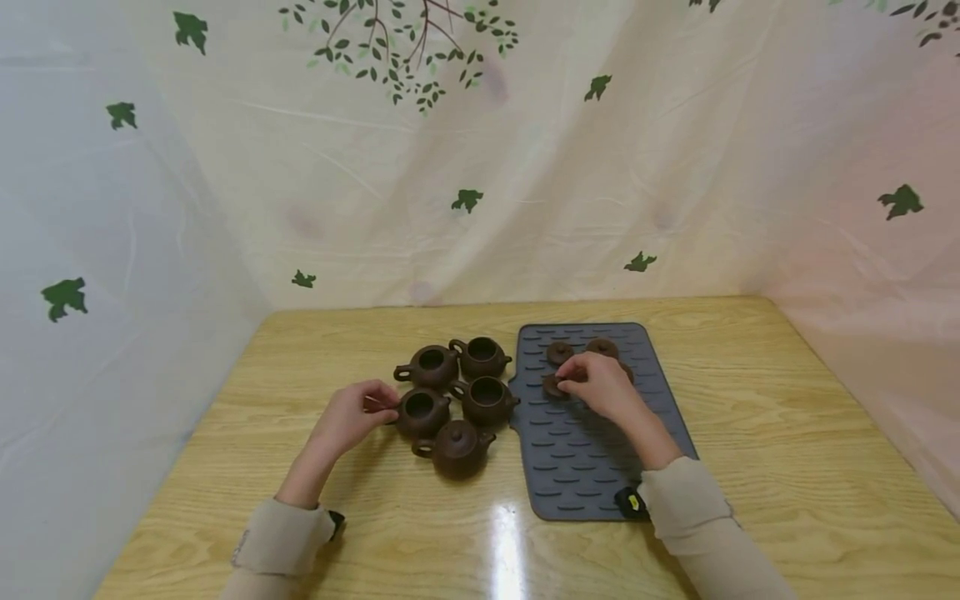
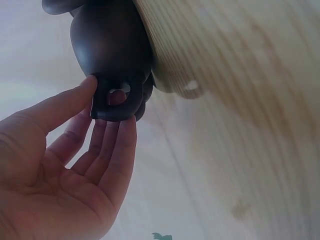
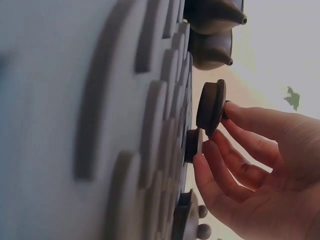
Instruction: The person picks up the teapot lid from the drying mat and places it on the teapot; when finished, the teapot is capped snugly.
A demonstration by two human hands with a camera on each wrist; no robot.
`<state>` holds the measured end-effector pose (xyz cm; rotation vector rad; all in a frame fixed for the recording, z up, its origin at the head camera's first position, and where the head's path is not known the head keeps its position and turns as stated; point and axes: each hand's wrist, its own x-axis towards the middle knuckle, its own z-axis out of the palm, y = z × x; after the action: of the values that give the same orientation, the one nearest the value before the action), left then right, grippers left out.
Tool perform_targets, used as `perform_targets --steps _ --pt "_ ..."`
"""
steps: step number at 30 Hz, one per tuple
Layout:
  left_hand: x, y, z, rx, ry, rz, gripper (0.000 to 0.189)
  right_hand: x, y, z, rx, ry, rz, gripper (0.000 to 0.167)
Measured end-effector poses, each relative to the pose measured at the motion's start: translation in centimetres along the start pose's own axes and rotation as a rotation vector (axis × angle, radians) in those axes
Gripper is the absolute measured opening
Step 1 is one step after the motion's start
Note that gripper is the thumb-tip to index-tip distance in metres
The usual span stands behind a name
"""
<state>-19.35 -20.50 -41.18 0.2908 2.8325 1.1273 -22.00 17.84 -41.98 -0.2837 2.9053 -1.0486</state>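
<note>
My left hand [image 1: 352, 417] pinches the loop handle of a dark brown lidless teapot [image 1: 417, 417] at the left of the group. In the left wrist view the thumb lies on one side of that handle [image 2: 117, 114] and the fingers on the other. Over a grey mat, my right hand [image 1: 606, 387] pinches a small brown lid [image 3: 211, 106] by its knob. The right wrist view shows this lid tilted and raised off the mat. Other lids [image 1: 559, 353] lie close by, some partly hidden behind the right hand.
Three more lidless teapots [image 1: 487, 402] stand close together beside the held one. At the front of the group is a teapot with its lid on [image 1: 459, 450]. The grey ridged mat [image 1: 570, 475] lies to their right on the wooden table [image 1: 390, 533]. Patterned curtains [image 1: 450, 250] surround the table.
</note>
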Motion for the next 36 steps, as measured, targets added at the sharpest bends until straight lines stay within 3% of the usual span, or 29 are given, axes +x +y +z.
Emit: perform_targets --steps 25,36 --pt "0.1 0.4 0.0 0.033 0.024 -0.061 0.006 -0.6 -5.4 0.8 0.039 -0.011 -0.139 0.011" --pt "0.1 0.3 0.1 0.033 0.035 -0.059 0.006 -0.4 -7.8 1.7 0.042 -0.044 -0.149 0.012"
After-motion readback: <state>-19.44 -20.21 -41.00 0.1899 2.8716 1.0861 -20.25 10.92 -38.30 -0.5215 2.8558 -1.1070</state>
